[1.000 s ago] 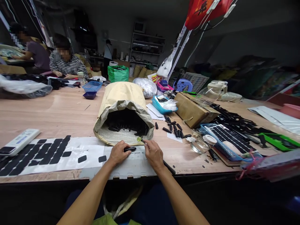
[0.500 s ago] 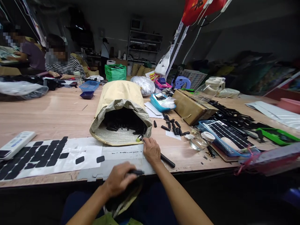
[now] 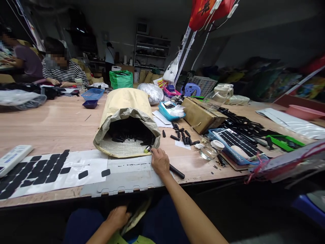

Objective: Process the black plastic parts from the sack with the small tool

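My right hand (image 3: 160, 162) rests on the table's front part, its fingers wrapped round a hammer. The black handle of the hammer (image 3: 177, 171) sticks out to the right, and its small metal and yellowish head lies at the lip of a cream sack. That sack (image 3: 128, 100) lies on its side, mouth facing me, with many dark slim pieces inside. Below the table edge, my left hand (image 3: 118, 216) is at a pale-edged bag (image 3: 137, 217) on my lap; its fingertips are in shadow. Under my right wrist lies a grey plate (image 3: 122, 178).
Black rounded patches (image 3: 48, 169) lie on white paper at left, beside a white power strip (image 3: 16, 157). Several black handles (image 3: 186, 139), a glass jar (image 3: 208, 152), a blue basket (image 3: 212, 134) and a cardboard box (image 3: 200, 113) stand right. Co-workers sit at far left.
My left hand has moved down and left from the table edge, where it held a dark piece, to the bag on my lap. The right hand keeps hold of the hammer. The view shifted slightly.
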Demonstrator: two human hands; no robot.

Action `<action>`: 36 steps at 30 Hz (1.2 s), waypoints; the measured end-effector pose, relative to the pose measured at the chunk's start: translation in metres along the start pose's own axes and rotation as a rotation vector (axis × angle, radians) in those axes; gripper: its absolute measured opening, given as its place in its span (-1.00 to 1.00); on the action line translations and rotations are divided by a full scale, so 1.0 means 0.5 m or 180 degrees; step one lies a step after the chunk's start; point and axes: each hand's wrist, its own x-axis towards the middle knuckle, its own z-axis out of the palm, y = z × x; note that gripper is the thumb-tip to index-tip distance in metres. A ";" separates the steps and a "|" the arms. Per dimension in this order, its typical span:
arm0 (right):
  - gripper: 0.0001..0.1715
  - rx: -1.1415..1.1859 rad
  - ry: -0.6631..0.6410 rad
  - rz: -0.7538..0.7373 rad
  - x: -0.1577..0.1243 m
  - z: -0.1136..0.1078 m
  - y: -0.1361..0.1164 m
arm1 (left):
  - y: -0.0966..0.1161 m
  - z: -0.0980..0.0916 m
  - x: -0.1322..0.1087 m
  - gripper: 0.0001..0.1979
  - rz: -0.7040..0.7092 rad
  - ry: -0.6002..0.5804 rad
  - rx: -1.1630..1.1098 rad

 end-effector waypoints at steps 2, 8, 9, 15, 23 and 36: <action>-0.72 -0.0032 0.0000 0.0002 -0.001 0.002 0.000 | 0.051 -0.048 -0.032 -0.54 0.0492 -0.0330 0.0027; -0.70 -0.0037 0.0003 -0.0003 -0.001 0.005 0.000 | 0.184 -0.291 0.004 -0.68 0.1260 0.0226 -0.0557; -0.70 -0.0018 0.0002 -0.0002 -0.001 0.004 0.000 | 0.187 -0.330 0.035 -0.68 0.1081 0.0861 -0.0441; -0.72 0.0097 -0.0049 0.0045 0.001 0.003 0.004 | 0.141 -0.464 0.203 -0.63 -0.0181 0.2354 0.0862; -0.72 0.0142 -0.0152 0.0128 0.003 0.000 0.002 | 0.140 -0.439 0.176 -0.78 0.0106 0.2218 0.0904; -0.69 0.0154 -0.0175 0.0119 0.000 0.001 -0.001 | 0.169 -0.260 0.146 -0.81 0.1556 0.1668 0.0272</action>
